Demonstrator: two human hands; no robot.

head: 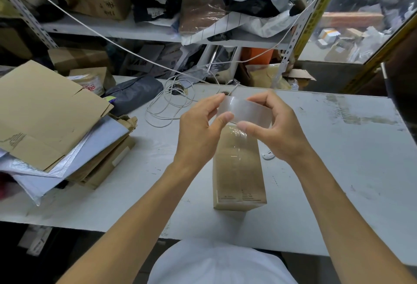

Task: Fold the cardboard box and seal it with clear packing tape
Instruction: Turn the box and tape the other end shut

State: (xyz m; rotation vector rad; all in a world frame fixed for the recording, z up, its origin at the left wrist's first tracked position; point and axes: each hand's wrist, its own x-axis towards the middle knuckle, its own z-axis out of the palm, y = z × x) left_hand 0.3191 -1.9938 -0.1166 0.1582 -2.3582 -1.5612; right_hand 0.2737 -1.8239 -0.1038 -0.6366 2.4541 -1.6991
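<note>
head view | cardboard box [239, 170] closed, lying on white table [338, 159] at centre | clear packing tape roll [243, 112] above box's 12 o'clock end | left hand [200, 130] and right hand [275, 128] both pinching roll | flattened cartons [45, 112] at 9 o'clock

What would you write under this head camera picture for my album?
Two hands hold clear tape above a cardboard box.
</note>
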